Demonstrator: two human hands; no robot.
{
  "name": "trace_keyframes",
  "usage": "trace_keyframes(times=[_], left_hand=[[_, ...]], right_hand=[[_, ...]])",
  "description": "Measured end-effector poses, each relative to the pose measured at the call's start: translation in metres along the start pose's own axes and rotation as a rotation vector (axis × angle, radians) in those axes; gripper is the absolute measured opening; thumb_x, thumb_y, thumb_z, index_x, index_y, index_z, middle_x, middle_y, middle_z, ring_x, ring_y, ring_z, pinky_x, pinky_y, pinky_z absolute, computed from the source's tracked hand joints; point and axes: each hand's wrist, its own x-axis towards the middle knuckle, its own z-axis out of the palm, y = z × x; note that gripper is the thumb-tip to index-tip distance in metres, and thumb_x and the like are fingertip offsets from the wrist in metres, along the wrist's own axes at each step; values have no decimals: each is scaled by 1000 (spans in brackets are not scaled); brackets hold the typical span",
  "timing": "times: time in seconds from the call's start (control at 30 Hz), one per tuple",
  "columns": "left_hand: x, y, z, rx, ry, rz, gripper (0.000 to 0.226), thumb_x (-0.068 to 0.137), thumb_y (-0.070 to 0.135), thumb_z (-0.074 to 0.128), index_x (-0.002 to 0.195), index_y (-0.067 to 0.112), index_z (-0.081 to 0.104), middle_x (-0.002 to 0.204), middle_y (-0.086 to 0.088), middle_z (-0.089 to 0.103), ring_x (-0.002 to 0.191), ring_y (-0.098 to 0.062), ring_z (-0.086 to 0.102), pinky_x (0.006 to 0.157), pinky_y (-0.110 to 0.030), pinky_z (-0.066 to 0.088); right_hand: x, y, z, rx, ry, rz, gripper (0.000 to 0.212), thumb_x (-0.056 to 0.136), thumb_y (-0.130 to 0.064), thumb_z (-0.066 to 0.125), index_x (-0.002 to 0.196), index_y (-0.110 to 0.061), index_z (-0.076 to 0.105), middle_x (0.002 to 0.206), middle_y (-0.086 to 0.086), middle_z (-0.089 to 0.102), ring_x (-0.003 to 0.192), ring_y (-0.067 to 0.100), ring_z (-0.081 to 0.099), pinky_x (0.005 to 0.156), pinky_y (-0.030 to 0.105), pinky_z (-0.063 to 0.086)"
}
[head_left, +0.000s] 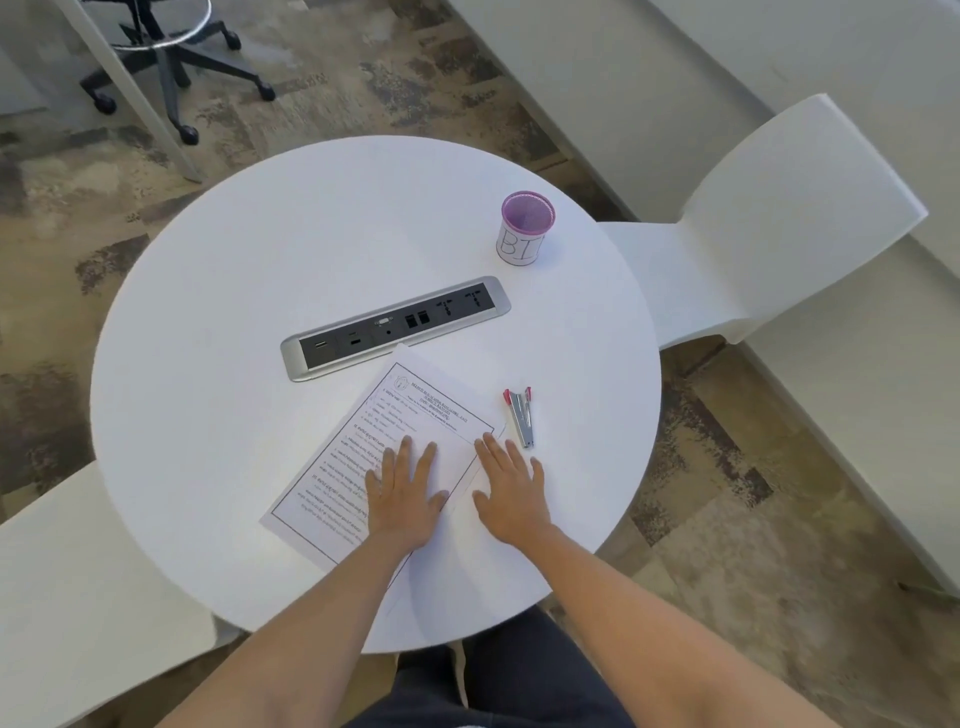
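A printed paper sheet (363, 457) lies at an angle on the round white table (234, 312), with at least one more sheet under it showing at its right edge. My left hand (405, 493) lies flat on the printed sheet, fingers straight and spread. My right hand (511, 488) lies flat beside it, over the papers' right edge and the table. A small silver stapler with red ends (520, 417) rests on the table just beyond my right fingertips, not touched.
A silver and black power socket strip (395, 327) is set into the table's middle. A purple mesh cup with a white label (525, 228) stands at the far right. White chairs (769, 223) stand right and left; an office chair base (171, 57) is far left.
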Motion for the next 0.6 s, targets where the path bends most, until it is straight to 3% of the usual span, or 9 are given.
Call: trace_keyframes(times=[0.3,0.47,0.6], left_hand=[[5,-24,-2,129,-35,210,74,99,59,24,150,29,-20,161,-3,-25,150,-29,-17,117,-56,-6],[16,-1,-3,33,-54,155,78,81,74,-4,140,34,-34,146,4,-44,139,-21,-36,112,-63,-14],[30,22,1,8,-101,123,72,95,66,15,138,38,-35,145,1,-47,139,-27,-38,108,-69,-14]], right_hand=[[-6,2,14,-86,-38,-18,65,101,-36,33,154,-20,-1,163,-3,-5,149,17,-6,117,52,-4],[-14,-3,27,-148,-25,-92,60,103,-35,27,154,-18,1,163,6,2,150,23,-1,116,51,-12],[-8,2,20,-122,27,-115,55,103,-23,30,154,-19,11,161,0,18,150,23,4,116,52,-10]])
